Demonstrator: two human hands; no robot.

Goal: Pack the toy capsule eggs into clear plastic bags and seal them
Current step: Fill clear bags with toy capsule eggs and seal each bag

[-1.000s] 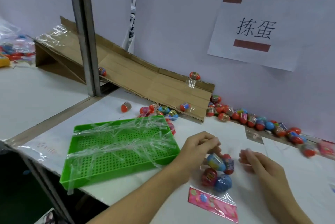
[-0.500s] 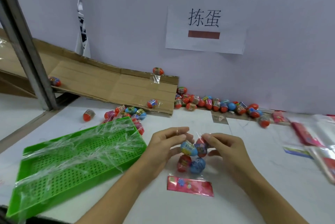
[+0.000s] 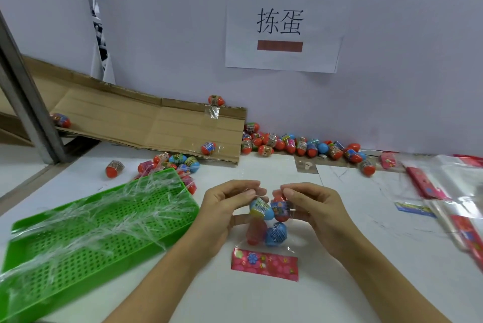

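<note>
1. I see the left hand (image 3: 222, 207) with thumb and fingers pinched on the top edge of a clear bag (image 3: 264, 228), above the counter (image 3: 352, 192).
2. The right hand (image 3: 311, 207) mirrors it, fingertips pinched on the same top edge, just beside the left; the two hands nearly touch.
3. Inside the bag I count four capsule eggs (image 3: 261, 209): a blue-and-yellow one and a red one at the top, a red one and a blue one (image 3: 276, 233) below. The lower part is a little blurred.
4. The bag's pink printed header card (image 3: 264, 265) lies flat on the counter at the near end.
5. Left of the hands: a green perforated tray (image 3: 99, 231), draped with crumpled clear film.
6. Behind: a cardboard ramp (image 3: 146, 124) sloping to the counter, a few eggs on it.
7. Loose eggs (image 3: 300, 144) line the wall base; more cluster at the tray's far corner.
8. Right edge: a pile of empty bags (image 3: 454, 207) with pink headers.
9. On the wall, a paper sign (image 3: 285, 24).
</note>
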